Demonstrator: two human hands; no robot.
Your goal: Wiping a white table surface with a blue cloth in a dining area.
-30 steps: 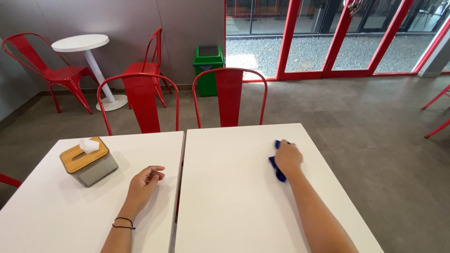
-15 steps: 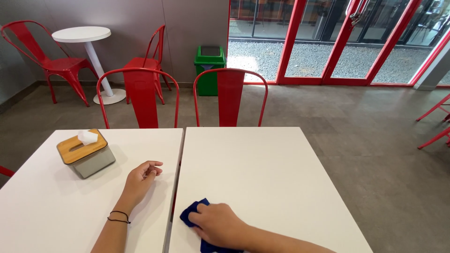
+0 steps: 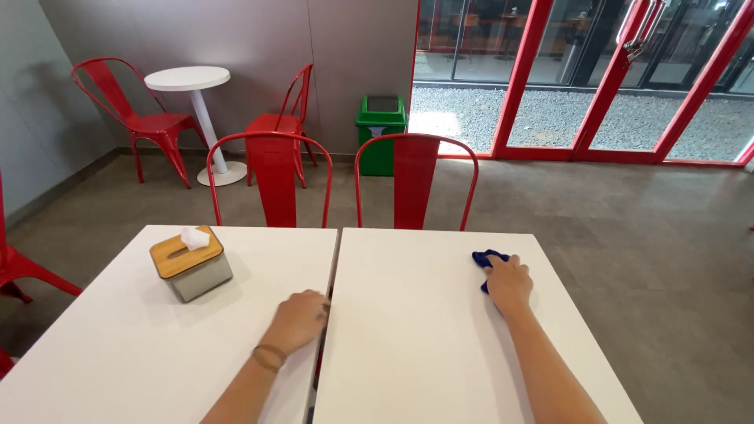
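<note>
Head view: right hand (image 3: 509, 284), fingers flat on crumpled blue cloth (image 3: 485, 259); left hand (image 3: 298, 320) loosely curled on smooth white table (image 3: 408, 345).

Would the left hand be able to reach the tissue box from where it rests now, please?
Probably yes: the left hand rests at the inner edge of the same white table as the tissue box, and only bare tabletop lies between them.

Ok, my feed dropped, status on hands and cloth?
Right hand pressing blue cloth flat on right table. Left hand empty, resting at table gap. Nothing blocking.
</note>
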